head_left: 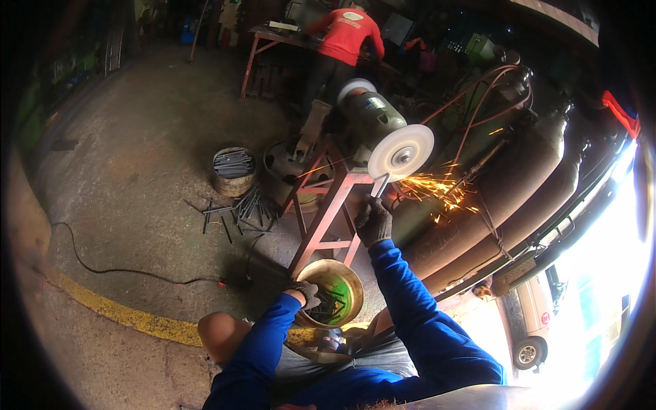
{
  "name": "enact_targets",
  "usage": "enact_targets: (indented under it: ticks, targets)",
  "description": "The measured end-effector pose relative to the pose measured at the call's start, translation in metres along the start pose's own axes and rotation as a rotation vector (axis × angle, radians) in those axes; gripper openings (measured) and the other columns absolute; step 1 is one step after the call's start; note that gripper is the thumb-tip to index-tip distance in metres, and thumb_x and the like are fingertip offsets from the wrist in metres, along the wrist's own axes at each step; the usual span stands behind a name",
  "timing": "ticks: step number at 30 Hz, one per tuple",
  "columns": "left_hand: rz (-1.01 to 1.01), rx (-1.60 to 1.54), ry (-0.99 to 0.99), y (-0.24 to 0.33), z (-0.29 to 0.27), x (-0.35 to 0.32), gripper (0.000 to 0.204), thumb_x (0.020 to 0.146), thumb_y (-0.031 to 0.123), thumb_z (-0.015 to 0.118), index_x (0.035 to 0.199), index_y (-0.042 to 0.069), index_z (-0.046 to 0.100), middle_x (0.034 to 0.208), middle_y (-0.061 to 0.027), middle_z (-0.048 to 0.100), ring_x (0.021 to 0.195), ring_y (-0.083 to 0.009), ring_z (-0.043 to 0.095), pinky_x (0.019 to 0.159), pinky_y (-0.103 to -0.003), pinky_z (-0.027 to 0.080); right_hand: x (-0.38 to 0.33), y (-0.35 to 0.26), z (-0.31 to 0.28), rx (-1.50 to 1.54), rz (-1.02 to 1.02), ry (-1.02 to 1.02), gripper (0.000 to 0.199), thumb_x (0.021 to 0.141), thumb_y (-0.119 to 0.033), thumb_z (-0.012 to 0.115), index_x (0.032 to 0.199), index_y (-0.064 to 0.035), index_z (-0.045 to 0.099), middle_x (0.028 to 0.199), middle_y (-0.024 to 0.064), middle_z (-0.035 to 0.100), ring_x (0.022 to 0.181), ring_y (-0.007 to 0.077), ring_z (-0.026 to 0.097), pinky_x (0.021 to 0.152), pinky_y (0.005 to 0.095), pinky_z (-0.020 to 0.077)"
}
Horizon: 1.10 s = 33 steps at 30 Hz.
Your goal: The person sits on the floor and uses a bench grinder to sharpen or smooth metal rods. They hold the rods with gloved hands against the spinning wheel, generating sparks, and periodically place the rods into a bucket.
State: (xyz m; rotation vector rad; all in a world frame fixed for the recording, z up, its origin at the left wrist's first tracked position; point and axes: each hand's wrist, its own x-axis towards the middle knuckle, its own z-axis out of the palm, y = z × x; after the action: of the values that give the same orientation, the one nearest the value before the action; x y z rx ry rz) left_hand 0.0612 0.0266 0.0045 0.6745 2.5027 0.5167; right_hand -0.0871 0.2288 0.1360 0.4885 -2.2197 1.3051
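Note:
My right hand [374, 223], in a dark knit glove, is closed around a short metal rod [383, 186]. The rod's upper end meets the lower edge of the pale grinding wheel [402, 153], and orange sparks [437, 188] fly off to the right. This wheel belongs to a green bench grinder [374, 119] on a red metal stand [329, 210]. Down by my knees, my gloved left hand [307, 294] is at the left rim of a bucket [354, 279] with dark rods [329, 305] inside. Its fingers curl downward and blend with the dark contents.
Left of the stand, a tub [234, 183] full of rods stands beside loose rods [253, 208] on the floor. A cable [130, 271] crosses the floor. Gas cylinders [502, 195] lean on the right. A person in a red shirt [350, 37] works at a table [263, 34] behind.

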Motion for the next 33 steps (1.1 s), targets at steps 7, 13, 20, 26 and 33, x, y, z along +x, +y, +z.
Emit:
enact_targets:
  ticks: [7, 13, 20, 26, 33]
  targets:
    - [-0.010, 0.007, -0.005, -0.002, 0.000, -0.004, 0.055, 0.080, 0.048, 0.058, 0.117, 0.008, 0.061, 0.120, -0.0214, 0.060, 0.113, -0.0362, 0.057, 0.097, -0.047, 0.044, 0.003, -0.018, 0.001, 1.002, 0.543, 0.013, 0.015, 0.099, -0.017, 0.044, 0.103, -0.0092, 0.057, 0.071, -0.0046, 0.051, 0.058, 0.0047, 0.051, 0.051, 0.0185, 0.0445]
    - [-0.002, -0.004, 0.006, -0.004, 0.002, -0.005, 0.053, 0.080, 0.047, 0.059, 0.115, 0.008, 0.061, 0.119, -0.0214, 0.060, 0.112, -0.0365, 0.057, 0.095, -0.047, 0.045, 0.003, -0.037, 0.001, 1.189, 0.728, 0.051, 0.012, 0.098, -0.023, 0.046, 0.095, -0.0149, 0.055, 0.072, -0.0040, 0.053, 0.065, 0.0081, 0.054, 0.055, 0.0215, 0.0469]
    - [-0.021, -0.010, 0.013, -0.004, 0.005, -0.004, 0.052, 0.080, 0.047, 0.059, 0.115, 0.009, 0.061, 0.120, -0.0215, 0.060, 0.113, -0.0361, 0.057, 0.096, -0.047, 0.045, 0.001, -0.033, 0.004, 1.140, 0.691, 0.065, 0.009, 0.089, -0.015, 0.057, 0.098, -0.0132, 0.056, 0.072, -0.0016, 0.053, 0.064, 0.0119, 0.054, 0.058, 0.0243, 0.0480]
    - [-0.016, -0.018, 0.007, -0.002, 0.001, -0.006, 0.050, 0.081, 0.046, 0.058, 0.115, 0.009, 0.061, 0.121, -0.0209, 0.059, 0.114, -0.0364, 0.056, 0.096, -0.047, 0.044, -0.008, -0.005, 0.001, -0.171, -0.028, 0.070, 0.030, 0.092, -0.018, 0.047, 0.115, -0.0015, 0.057, 0.075, 0.0098, 0.059, 0.062, 0.0208, 0.059, 0.058, 0.0328, 0.0496]
    - [-0.002, -0.039, 0.034, -0.008, 0.004, -0.012, 0.048, 0.082, 0.044, 0.058, 0.113, 0.008, 0.060, 0.119, -0.0220, 0.059, 0.112, -0.0381, 0.056, 0.094, -0.047, 0.045, -0.008, -0.040, 0.003, 1.469, 0.623, -0.042, 0.030, 0.095, -0.028, 0.046, 0.107, -0.0051, 0.061, 0.066, -0.0001, 0.056, 0.041, 0.0092, 0.036, 0.036, 0.0235, 0.0280]
